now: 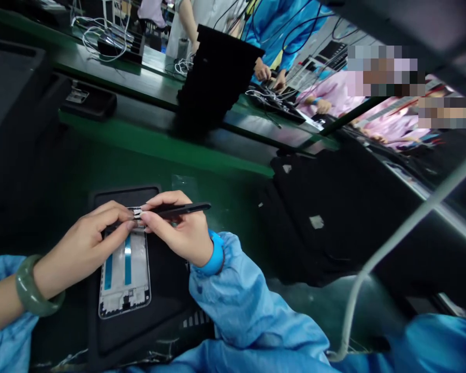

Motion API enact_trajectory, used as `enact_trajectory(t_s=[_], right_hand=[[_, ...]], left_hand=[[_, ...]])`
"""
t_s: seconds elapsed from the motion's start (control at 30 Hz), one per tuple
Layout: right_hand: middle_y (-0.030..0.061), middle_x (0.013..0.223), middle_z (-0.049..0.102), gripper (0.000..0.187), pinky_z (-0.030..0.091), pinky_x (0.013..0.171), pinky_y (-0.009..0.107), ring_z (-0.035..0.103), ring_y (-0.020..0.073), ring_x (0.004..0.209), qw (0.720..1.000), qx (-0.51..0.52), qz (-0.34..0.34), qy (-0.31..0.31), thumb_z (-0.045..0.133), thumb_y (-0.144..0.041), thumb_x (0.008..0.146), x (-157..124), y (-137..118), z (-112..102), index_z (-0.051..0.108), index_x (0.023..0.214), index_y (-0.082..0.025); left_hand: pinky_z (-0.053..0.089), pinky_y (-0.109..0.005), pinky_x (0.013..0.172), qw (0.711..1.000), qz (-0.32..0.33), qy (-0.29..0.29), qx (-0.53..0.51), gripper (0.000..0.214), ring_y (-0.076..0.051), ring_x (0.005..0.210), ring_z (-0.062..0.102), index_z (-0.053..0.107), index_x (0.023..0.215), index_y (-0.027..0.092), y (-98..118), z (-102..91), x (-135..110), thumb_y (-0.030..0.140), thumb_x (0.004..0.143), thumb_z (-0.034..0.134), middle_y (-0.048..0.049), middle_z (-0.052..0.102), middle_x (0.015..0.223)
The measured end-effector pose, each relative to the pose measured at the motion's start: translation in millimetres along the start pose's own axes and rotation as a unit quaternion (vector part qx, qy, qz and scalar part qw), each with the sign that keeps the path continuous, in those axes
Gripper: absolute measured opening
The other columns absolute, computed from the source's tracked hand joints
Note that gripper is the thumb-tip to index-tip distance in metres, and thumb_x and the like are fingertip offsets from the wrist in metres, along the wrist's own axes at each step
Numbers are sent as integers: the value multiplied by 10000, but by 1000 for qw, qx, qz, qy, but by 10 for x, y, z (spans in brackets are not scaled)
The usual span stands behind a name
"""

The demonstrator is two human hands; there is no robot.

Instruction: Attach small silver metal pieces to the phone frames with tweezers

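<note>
A silver phone frame (137, 264) with two blue strips lies in a recessed black tray (171, 295) in front of me. Over the frame's top end, the thumb and fingers of my left hand (97, 230) close in a pinch on a small white piece (137, 212). My right hand (186, 233) grips black tweezers (182, 209), whose back end points right. Its thumb and index fingertip also meet at the white piece. The tweezers' tips are hidden by the fingers.
Stacked black trays (318, 217) stand to the right, and another black stack (217, 77) rises at the back. A black box (89, 101) sits on the back ledge. A pale cable (357, 290) crosses the right side. Co-workers' hands (270, 75) work across the bench.
</note>
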State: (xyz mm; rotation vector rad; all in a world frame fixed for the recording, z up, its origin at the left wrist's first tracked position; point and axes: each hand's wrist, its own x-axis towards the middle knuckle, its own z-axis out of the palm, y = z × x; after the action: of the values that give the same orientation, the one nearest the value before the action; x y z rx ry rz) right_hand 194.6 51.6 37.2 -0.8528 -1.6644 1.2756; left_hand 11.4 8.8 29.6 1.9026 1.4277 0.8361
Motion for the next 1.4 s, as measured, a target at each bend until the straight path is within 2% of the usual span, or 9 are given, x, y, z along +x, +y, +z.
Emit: enact_trajectory(t_s=[0.17,0.3,0.57,0.63,0.73,0.8,0.9,1.1,1.4], right_hand=[[10,858,672,267,599,639,281,685,145,698,997,47,54,-7,721,-325,728,68,-10,37,593,940,-224],[-9,798,668,277,595,595,255,687,132,643,990,108,95,-4,729,-335,716,90,-32,69,574,912,-217],[-34,620,658,185,595,584,241,686,128,576,987,119,108,-4,690,-300,760,115,-56,76,548,811,-194],[-33,642,664,221,592,556,231,685,127,567,983,140,117,34,706,-319,741,153,-35,65,541,809,-189],[-36,676,663,271,585,526,214,679,116,552,975,163,134,69,726,-341,712,234,48,73,533,821,-185],[-44,652,651,295,583,525,210,677,115,550,972,170,153,54,739,-348,690,295,137,106,534,826,-184],[-53,609,633,336,576,524,202,673,114,542,965,181,188,16,760,-363,650,378,287,180,539,827,-182],[-61,579,619,396,560,514,178,660,100,511,956,173,234,-19,783,-389,605,435,451,253,536,825,-172],[-67,549,602,379,555,516,177,658,101,513,957,170,231,-35,772,-385,629,416,476,263,541,835,-167]], left_hand=[[474,-242,730,1000,-4,-28,-6,221,-142,841,587,612,825,219,-47,-44,0,378,878,468,-8,620,902],[479,-255,768,999,-12,-38,-20,207,-144,863,587,602,840,217,-60,-40,-12,369,879,466,-14,617,946],[511,-273,728,998,-21,-51,18,280,-165,838,609,628,910,227,-106,-104,-31,439,882,447,-30,639,954],[513,-296,773,997,-17,-30,67,320,-188,916,608,607,1021,243,-192,-161,-51,486,861,475,-35,632,1045],[444,-404,961,985,32,-9,169,468,-250,1140,523,537,1167,248,-387,-207,-95,557,815,518,-55,572,1224],[373,-452,1039,974,65,-28,213,502,-263,1237,450,518,1189,242,-507,-193,-131,574,812,516,-63,539,1284],[323,-452,1087,967,80,-51,235,471,-239,1257,440,513,1182,227,-585,-135,-191,554,843,486,-68,540,1291],[245,-460,1140,964,79,-27,252,457,-232,1255,450,509,1186,213,-501,-74,-269,533,863,465,-64,539,1297],[293,-454,1120,963,61,-25,262,485,-243,1260,439,523,1159,193,-452,-60,-281,569,874,411,-75,526,1310]])
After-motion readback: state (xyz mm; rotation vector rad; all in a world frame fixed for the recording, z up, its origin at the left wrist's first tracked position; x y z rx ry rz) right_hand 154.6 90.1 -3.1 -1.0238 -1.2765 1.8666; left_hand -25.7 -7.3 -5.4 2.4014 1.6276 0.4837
